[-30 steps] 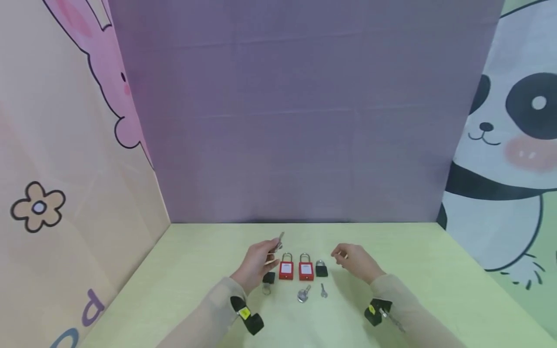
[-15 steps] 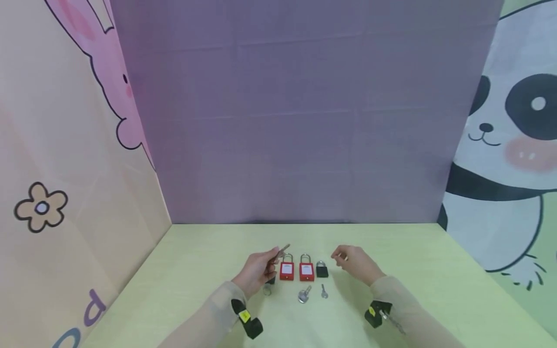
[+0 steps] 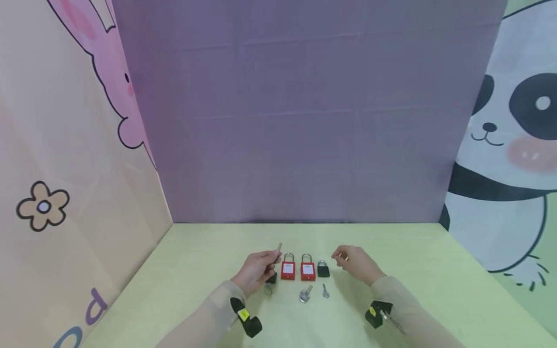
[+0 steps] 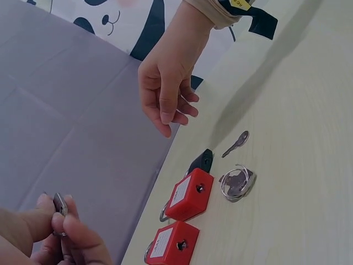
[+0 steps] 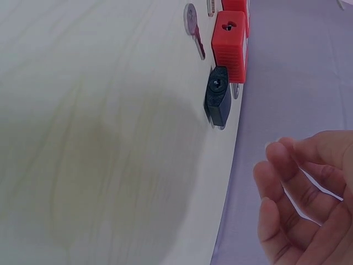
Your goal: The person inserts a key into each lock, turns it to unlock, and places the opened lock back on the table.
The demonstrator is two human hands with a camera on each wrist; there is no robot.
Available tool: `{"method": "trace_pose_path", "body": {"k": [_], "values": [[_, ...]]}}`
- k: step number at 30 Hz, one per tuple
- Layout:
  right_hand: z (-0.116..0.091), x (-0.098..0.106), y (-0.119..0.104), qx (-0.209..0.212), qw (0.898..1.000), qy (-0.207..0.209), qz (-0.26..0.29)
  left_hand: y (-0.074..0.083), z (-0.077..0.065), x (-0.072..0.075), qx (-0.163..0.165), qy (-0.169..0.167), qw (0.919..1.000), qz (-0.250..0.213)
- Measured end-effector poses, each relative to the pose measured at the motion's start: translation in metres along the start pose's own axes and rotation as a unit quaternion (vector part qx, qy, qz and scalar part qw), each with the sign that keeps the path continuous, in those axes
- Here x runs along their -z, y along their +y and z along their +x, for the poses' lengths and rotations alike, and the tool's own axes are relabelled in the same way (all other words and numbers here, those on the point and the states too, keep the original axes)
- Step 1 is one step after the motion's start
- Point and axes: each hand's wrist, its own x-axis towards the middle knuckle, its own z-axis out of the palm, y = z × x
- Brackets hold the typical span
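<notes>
My left hand (image 3: 252,273) pinches a small metal key (image 3: 279,247) between thumb and fingers, its tip pointing up; in the left wrist view the key (image 4: 60,204) shows edge-on at the fingertips. My right hand (image 3: 359,262) hovers with fingers loosely curled around nothing, right of a black padlock (image 3: 323,270). Between the hands stand two red padlocks with white labels, the left red padlock (image 3: 287,271) and the right red padlock (image 3: 307,272). A second black padlock (image 3: 272,279) is partly covered by my left hand.
In front of the locks lie keys on a ring (image 3: 305,294), a single key (image 3: 326,291) and, by the left hand, a metal ring (image 3: 268,290). A pale table (image 3: 209,246) carries everything; a purple backdrop (image 3: 304,145) rises behind it.
My left hand has lowered slightly with the key. The key tilted to the right half a second ago and now points more upright. The right hand stays where it was.
</notes>
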Motion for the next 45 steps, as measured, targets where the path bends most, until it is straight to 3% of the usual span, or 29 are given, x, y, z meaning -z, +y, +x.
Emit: {"method": "trace_pose_path", "body": {"k": [4, 9, 12, 20, 35, 39, 45], "values": [[-0.001, 0.000, 0.001, 0.013, 1.000, 0.003, -0.002, 0.002, 0.000, 0.000, -0.007, -0.001, 0.9999, 0.012], [-0.001, -0.001, 0.002, 0.020, 1.000, 0.009, 0.007, 0.006, -0.002, -0.001, -0.028, -0.010, 0.9946, 0.099], [0.000, -0.001, 0.002, 0.025, 1.000, 0.011, 0.010, 0.007, -0.002, -0.002, -0.032, -0.008, 0.9912, 0.128], [-0.001, 0.000, 0.003, 0.028, 1.000, 0.009, 0.005, 0.008, 0.000, 0.000, -0.007, -0.003, 0.9982, 0.059], [0.002, -0.008, -0.004, 0.015, 1.000, 0.002, 0.011, 0.005, 0.006, 0.005, 0.004, 0.018, 0.9971, 0.074], [0.005, -0.016, -0.019, 0.004, 1.000, -0.013, 0.002, 0.004, 0.005, 0.007, 0.005, 0.022, 0.9966, 0.079], [0.015, -0.028, -0.067, -0.014, 0.997, -0.052, -0.047, 0.005, 0.005, 0.007, 0.008, 0.021, 0.9967, 0.078]]}}
